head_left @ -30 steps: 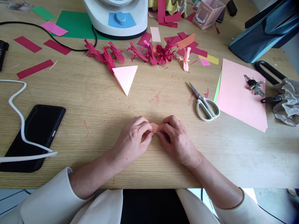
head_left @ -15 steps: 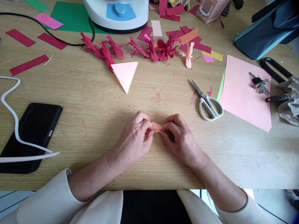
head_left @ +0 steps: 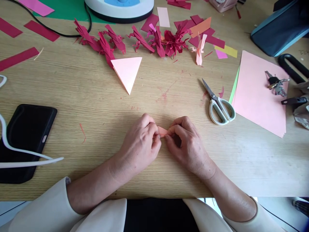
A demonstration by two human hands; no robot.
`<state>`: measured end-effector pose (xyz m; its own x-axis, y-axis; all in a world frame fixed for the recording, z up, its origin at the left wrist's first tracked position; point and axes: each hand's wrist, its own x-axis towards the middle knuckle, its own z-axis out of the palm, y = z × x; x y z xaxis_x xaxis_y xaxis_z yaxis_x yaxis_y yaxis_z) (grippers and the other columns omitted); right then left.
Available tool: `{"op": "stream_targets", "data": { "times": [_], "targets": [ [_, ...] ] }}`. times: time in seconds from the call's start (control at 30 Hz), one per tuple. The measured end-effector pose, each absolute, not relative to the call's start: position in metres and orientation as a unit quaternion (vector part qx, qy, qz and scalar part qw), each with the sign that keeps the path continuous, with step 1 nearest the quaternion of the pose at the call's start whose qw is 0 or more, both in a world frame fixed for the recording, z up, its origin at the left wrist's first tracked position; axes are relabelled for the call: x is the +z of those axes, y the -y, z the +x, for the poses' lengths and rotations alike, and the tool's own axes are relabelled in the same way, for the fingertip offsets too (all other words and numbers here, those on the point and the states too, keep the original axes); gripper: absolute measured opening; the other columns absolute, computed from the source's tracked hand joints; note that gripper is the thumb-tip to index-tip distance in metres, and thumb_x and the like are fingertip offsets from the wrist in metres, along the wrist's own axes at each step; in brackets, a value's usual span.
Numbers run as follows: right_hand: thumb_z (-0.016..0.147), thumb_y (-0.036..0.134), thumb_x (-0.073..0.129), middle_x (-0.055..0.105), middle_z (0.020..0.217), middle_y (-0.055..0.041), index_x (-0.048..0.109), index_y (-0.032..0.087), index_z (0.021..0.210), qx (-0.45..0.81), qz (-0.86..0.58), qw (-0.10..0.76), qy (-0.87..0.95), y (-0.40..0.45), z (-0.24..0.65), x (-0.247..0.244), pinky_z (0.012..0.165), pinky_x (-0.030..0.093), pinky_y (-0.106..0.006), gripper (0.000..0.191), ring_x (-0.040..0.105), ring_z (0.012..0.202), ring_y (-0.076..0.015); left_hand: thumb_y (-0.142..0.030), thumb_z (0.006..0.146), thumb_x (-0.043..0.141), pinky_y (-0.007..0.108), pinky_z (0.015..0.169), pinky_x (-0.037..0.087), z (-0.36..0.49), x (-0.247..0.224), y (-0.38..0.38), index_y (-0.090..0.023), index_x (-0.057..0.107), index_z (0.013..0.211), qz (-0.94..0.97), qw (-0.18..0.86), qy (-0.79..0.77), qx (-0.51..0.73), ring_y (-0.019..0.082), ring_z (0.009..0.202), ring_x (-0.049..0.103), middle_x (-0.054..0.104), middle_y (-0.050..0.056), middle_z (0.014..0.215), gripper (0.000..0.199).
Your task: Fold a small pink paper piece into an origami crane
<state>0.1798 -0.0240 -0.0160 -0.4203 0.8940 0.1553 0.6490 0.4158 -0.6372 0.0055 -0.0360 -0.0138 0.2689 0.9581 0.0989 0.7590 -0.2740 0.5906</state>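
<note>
Between my hands, just above the near part of the table, is a small folded piece of orange-pink paper (head_left: 163,131). My left hand (head_left: 142,141) pinches its left end between thumb and fingers. The right end is pinched by my right hand (head_left: 189,145). Most of the paper is hidden by my fingertips. Beyond my hands lies a pale pink folded paper triangle (head_left: 128,73). To the right rest scissors (head_left: 220,108) with pale handles, blades pointing away and slightly left.
Folded crimson paper pieces (head_left: 116,38) and loose strips spread across the back. A white-based appliance (head_left: 120,13) stands behind them. At right, keys (head_left: 276,83) lie on pink paper sheets (head_left: 260,109). A black phone (head_left: 29,129) with a white cable (head_left: 29,150) is at left.
The view has shifted slightly, so the far objects sit higher and more spread out. My left hand has edged a little closer to the right one; both still pinch the paper.
</note>
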Motion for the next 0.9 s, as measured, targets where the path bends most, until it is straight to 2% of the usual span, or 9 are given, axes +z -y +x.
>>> {"op": "stream_targets", "data": {
  "times": [0.37, 0.67, 0.9],
  "targets": [
    [0.082, 0.007, 0.058, 0.052, 0.091, -0.0073, 0.057, 0.018, 0.077, 0.247, -0.490, 0.255, 0.796, 0.024, 0.178, -0.013, 0.076, 0.050, -0.035, 0.012, 0.054, 0.083, -0.0190, -0.009, 0.083, 0.053, 0.032, 0.072, 0.054, 0.003, -0.017, 0.036, -0.016, 0.052, 0.076, 0.760, 0.231, -0.561, 0.232, 0.017, 0.084, 0.057, 0.052, 0.006, 0.092, 0.010],
    [0.089, 0.013, 0.057, 0.054, 0.097, -0.0082, 0.060, 0.019, 0.087, 0.254, -0.472, 0.242, 0.809, 0.023, 0.191, -0.012, 0.079, 0.051, -0.036, 0.007, 0.056, 0.089, -0.0194, -0.010, 0.084, 0.051, 0.032, 0.073, 0.053, 0.002, -0.015, 0.035, -0.016, 0.052, 0.076, 0.766, 0.234, -0.548, 0.241, 0.018, 0.085, 0.057, 0.051, 0.006, 0.090, 0.010],
    [0.087, 0.011, 0.057, 0.053, 0.094, -0.0075, 0.058, 0.018, 0.082, 0.244, -0.491, 0.244, 0.800, 0.023, 0.187, -0.013, 0.076, 0.049, -0.036, 0.009, 0.055, 0.085, -0.0188, -0.009, 0.081, 0.052, 0.032, 0.072, 0.051, 0.004, -0.017, 0.034, -0.017, 0.050, 0.074, 0.767, 0.211, -0.561, 0.228, 0.017, 0.082, 0.056, 0.051, 0.005, 0.090, 0.011]
  ]
}}
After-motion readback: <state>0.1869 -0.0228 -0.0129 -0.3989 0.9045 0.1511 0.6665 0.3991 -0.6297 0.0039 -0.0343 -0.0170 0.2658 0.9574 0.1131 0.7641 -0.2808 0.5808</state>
